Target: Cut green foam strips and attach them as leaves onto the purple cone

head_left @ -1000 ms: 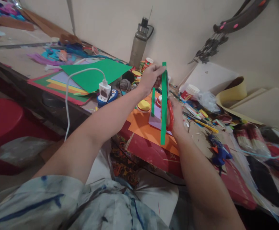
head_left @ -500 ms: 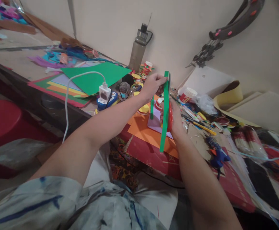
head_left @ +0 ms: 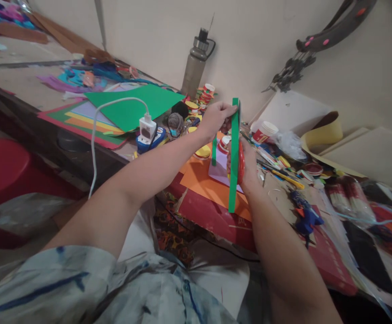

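My left hand (head_left: 218, 118) pinches a long green paper strip (head_left: 233, 180) near its upper end, so the strip hangs upright in front of my right hand (head_left: 248, 159). That right hand is closed round the red handles of a pair of scissors (head_left: 241, 162). The scissors' blades point up behind the strip and are mostly hidden by it. A second, shorter green piece hangs below my left hand. Beneath both hands lie a purple sheet (head_left: 218, 167) and an orange sheet (head_left: 199, 182) on a red board (head_left: 199, 211).
Green card (head_left: 138, 108) and other coloured sheets lie to the left, beside a white charger (head_left: 147, 128) with its cable. A bottle (head_left: 194, 65) stands by the wall. On the right are a paper cup (head_left: 265, 132), a yellow cutter (head_left: 288, 179) and a blue glue gun (head_left: 305, 216).
The lower end of the green strip has swung slightly to the right. Both hands keep their holds, and the view has shifted a little.
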The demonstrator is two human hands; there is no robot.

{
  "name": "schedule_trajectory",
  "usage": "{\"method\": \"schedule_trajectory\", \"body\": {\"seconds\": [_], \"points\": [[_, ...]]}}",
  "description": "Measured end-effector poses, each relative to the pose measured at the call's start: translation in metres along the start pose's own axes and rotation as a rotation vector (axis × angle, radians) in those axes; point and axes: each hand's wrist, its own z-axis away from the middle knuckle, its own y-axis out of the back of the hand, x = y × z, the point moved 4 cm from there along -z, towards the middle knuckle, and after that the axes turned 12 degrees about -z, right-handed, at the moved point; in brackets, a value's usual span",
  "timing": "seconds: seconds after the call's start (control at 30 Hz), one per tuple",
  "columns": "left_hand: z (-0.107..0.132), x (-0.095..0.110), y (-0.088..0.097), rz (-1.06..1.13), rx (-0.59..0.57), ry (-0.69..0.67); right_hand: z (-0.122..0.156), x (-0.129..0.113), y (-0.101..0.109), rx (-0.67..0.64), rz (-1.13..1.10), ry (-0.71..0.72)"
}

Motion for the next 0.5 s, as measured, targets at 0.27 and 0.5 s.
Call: {"method": "schedule_trajectory", "body": {"seconds": [0.27,0.5], "points": [[0.0013,0.0020,0.0022,0.029,0.004,0.006,0.0017,-0.0007,0.0012,0.009,0.006,-0.004],[-0.0012,0.0013,0.0036,0.029,0.019,-0.003,0.0020,-0.0002,-0.0056,-0.037,-0.005,-0.007]]}}
